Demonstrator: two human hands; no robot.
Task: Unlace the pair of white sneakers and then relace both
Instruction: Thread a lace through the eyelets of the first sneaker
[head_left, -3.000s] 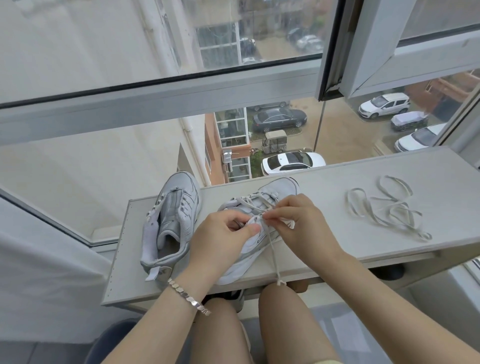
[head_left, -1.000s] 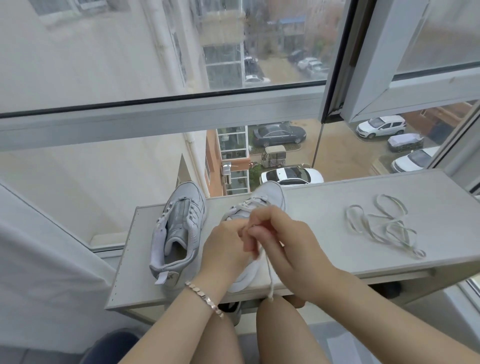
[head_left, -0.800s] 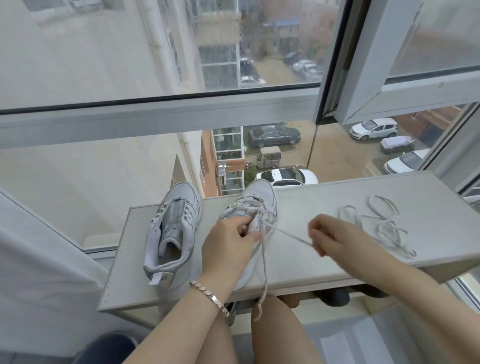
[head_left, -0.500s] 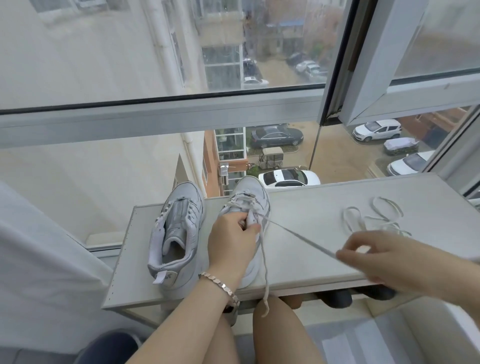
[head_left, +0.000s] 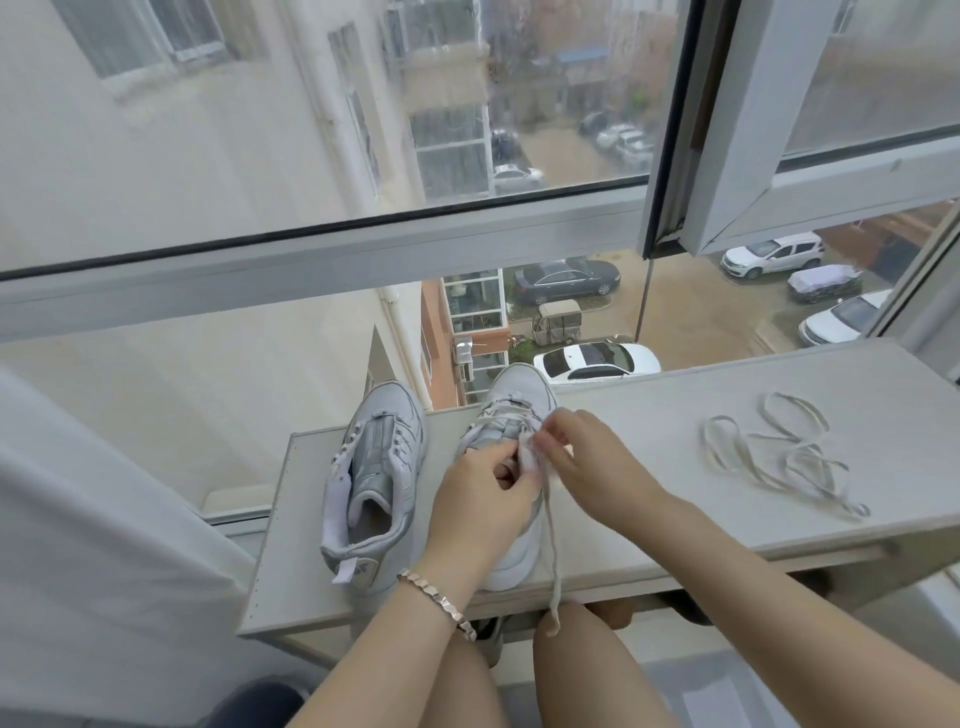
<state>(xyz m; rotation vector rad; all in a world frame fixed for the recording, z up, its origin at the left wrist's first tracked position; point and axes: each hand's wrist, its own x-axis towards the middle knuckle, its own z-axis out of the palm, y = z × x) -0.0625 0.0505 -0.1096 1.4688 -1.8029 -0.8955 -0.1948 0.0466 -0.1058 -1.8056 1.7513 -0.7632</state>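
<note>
L wrist: metal link bracelet (head_left: 439, 601) | arms (head_left: 384, 667) bare | legs (head_left: 587, 675) bare

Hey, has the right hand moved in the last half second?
Yes. The right hand has come back leftward, away from the loose lace, to pinch the lace at the sneaker's eyelets.

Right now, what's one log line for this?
left hand: holds sneaker; right hand: pinches its lace; other sneaker: unlaced; spare lace: on shelf

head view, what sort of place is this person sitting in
Probably an upper-floor flat, at a window. A pale shelf runs along the glass, the window frame sits just behind it, and parked cars and an apartment block show far below outside.
</note>
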